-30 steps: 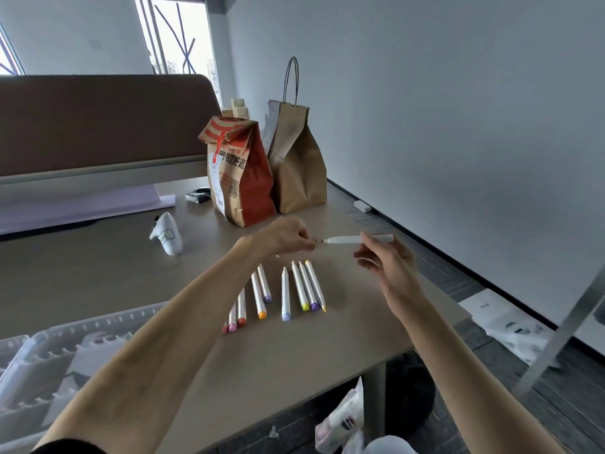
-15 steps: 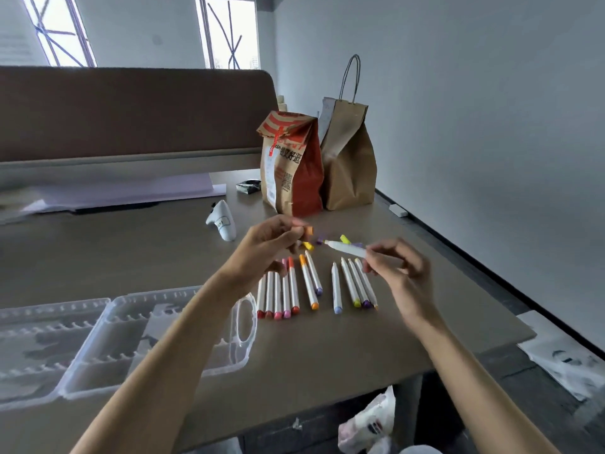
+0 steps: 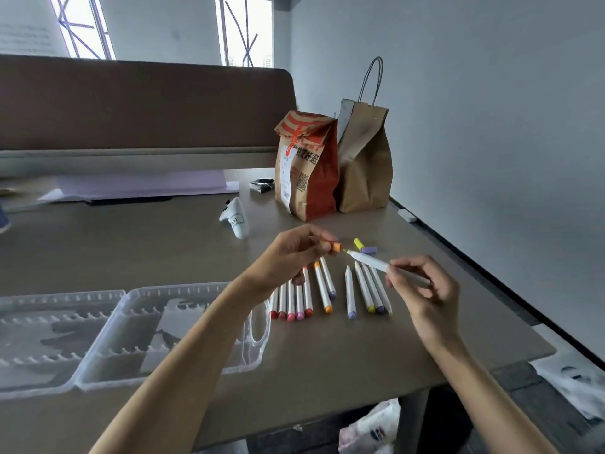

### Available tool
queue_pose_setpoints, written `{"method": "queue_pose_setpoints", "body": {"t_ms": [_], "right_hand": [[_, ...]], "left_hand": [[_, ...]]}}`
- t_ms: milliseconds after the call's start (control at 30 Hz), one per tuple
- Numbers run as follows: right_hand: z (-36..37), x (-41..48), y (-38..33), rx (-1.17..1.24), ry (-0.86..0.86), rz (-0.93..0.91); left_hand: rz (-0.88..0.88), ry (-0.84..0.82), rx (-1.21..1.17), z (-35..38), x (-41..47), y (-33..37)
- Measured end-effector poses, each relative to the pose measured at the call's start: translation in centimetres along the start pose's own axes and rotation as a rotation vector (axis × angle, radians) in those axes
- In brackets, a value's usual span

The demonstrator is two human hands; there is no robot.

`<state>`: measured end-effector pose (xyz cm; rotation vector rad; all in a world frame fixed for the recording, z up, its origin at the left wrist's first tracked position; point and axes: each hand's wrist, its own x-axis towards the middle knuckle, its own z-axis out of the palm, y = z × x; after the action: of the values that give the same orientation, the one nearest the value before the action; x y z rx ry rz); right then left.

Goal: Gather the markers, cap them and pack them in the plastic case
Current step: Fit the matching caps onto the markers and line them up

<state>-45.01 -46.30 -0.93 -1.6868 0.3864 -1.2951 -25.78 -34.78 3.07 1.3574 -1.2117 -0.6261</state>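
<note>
Capping step, mid-air above the desk (image 3: 131, 244). Left hand (image 3: 291, 257) pinches one orange cap (image 3: 336, 247) between thumb and fingertips, open end facing right. Right hand (image 3: 425, 290) pinches a white marker (image 3: 383, 266) by the rear of its barrel, bare tip aimed at the cap and just short of it, not yet in. It's held by the back end so the front stays free to slide into the cap. Tip looks yellowish, too small to be sure, so this cap may be the wrong colour.

Row of markers (image 3: 327, 290) lies side by side on the right half of the desk, below the hands, coloured ends toward the near edge, probably so the colours read at a glance. Count: about eleven, in groups of five, two and four; the left hand hides the tops of the left group.

Loose caps on the desk: two, a yellow cap (image 3: 358, 244) and a purple cap (image 3: 369, 250), touching, just beyond the row, within reach for the next markers.

Plastic case (image 3: 258, 348): one, open flat in two halves along the near left part of the desk, no markers in the slots. Packing not started.

Far right corner: red printed bag (image 3: 307, 178) and brown paper bag (image 3: 366, 172), one each, side by side. One white controller (image 3: 236, 217) mid-desk.
</note>
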Motion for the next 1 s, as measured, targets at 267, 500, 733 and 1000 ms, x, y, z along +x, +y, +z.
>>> {"method": "queue_pose_setpoints", "body": {"t_ms": [267, 500, 733, 1000], "right_hand": [[0.4, 0.0, 0.1, -0.051, -0.086, 0.013], [0.0, -0.1, 0.1, -0.052, -0.175, 0.081], [0.9, 0.3, 0.7, 0.006, -0.204, 0.076], [3.7, 1.4, 0.4, -0.102, -0.398, 0.028]], "left_hand": [[-0.025, -0.036, 0.081, 0.5, 0.1, -0.3], [0.006, 0.0, 0.098, 1.4, 0.6, -1.0], [0.043, 0.051, 0.025, 1.7, 0.9, -0.7], [-0.106, 0.211, -0.105, 0.2, 1.2, -0.8]]}}
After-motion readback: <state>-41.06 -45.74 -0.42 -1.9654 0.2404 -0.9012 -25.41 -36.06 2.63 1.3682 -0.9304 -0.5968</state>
